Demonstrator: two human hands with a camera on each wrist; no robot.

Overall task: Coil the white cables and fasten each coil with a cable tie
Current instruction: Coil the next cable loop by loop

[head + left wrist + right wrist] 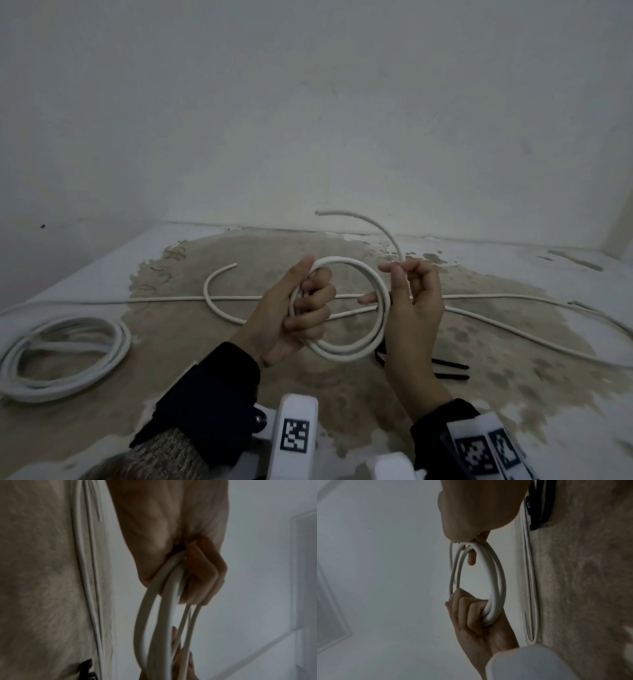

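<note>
A small white cable coil (346,349) hangs in the air between my two hands above the stained floor. My left hand (301,308) grips its left side, fingers curled round the loops (169,582). My right hand (399,284) pinches the coil's right side and the free cable end (363,219), which arcs up and to the left. In the right wrist view the coil (496,577) shows as a ring of two or three loops. Black cable ties (448,370) lie on the floor under my right hand.
A larger white cable coil (65,353) lies on the floor at the left. Loose white cables (219,308) cross the floor behind my hands and run off to the right (534,339). A grey wall (308,120) stands close behind.
</note>
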